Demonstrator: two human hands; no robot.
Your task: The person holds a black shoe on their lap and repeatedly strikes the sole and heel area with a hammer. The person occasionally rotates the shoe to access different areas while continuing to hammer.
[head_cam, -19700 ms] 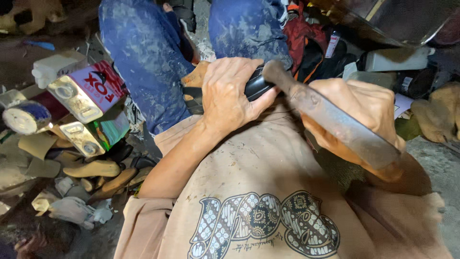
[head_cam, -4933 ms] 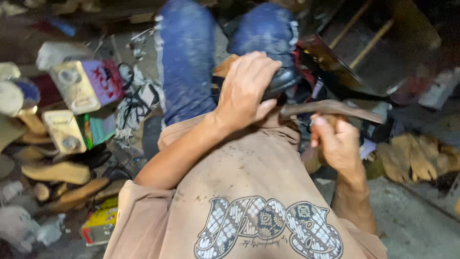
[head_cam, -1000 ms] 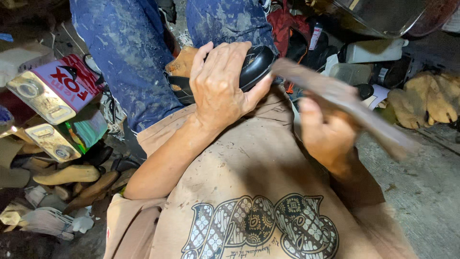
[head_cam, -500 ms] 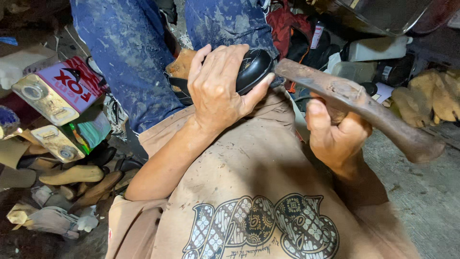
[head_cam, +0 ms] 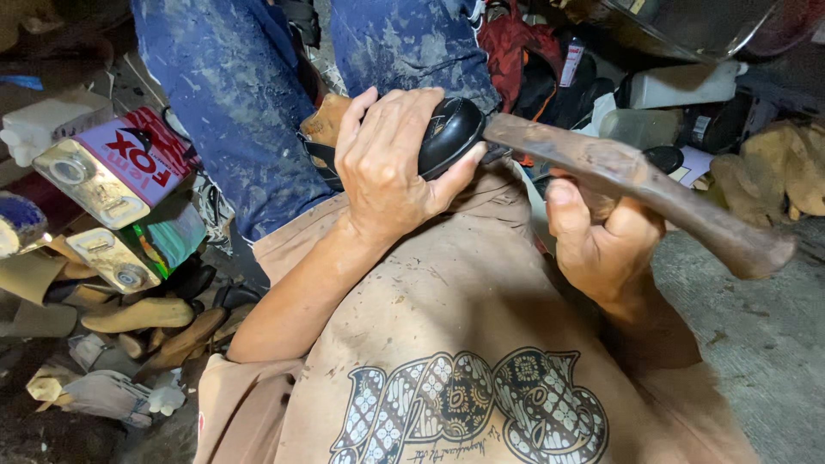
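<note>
Left hand (head_cam: 391, 167): wraps over the top of a black shoe (head_cam: 447, 133), fingers curled down its far side, thumb pressed along the near side; it holds the shoe firmly against the lap.
Right hand (head_cam: 601, 236): closed around a long, worn wooden handle (head_cam: 636, 185), thumb up along the shaft, fingers folded beneath it.
Black shoe: glossy rounded toe pointing right, resting at the top edge of the tan shirt (head_cam: 447, 344), between the two knees; a tan wooden block (head_cam: 325, 120) shows just behind it under the left hand.
Wooden handle: runs slantwise from the shoe's toe down to the right, its upper end touching the toe, its thick butt end sticking out past the right hand over the concrete floor (head_cam: 756, 344).
Head of the tool: hidden behind the shoe and thumb, so its kind cannot be told.
Legs: two knees in stained blue jeans (head_cam: 223, 103) above the shoe.
Left side: rectangular metal cans (head_cam: 112, 172) stacked on their sides, with wooden shoe forms (head_cam: 137, 314) lying on the floor below them.
Upper right: a pale plastic jug (head_cam: 687, 82) and dark clutter.
</note>
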